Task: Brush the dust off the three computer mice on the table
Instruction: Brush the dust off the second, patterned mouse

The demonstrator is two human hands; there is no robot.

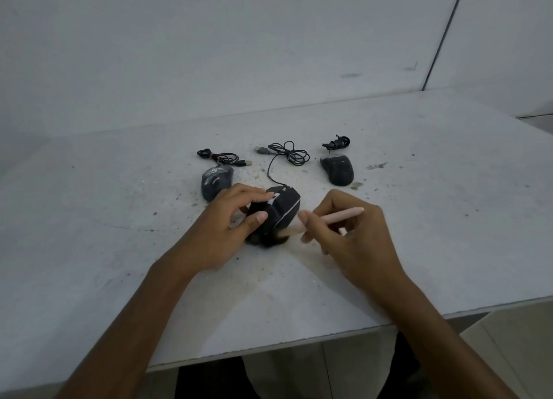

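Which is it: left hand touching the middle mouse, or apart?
Touching. The head view shows the left hand gripping the middle mouse, with its fingers over the top and its thumb pressed against the near side.

A: Any words or numbers to read here?

B: None. The middle mouse [284,207] has a white patch on top, but it's too blurred to tell whether it carries letters.

A: And the left mouse [216,181]?

B: Pale marks on its back, nothing legible.

A: The right mouse [337,169]?

B: Just a grey sheen, too small to make out any logo.

A: The brush [329,219]?

B: A pink handle, and I can make out no print on it.
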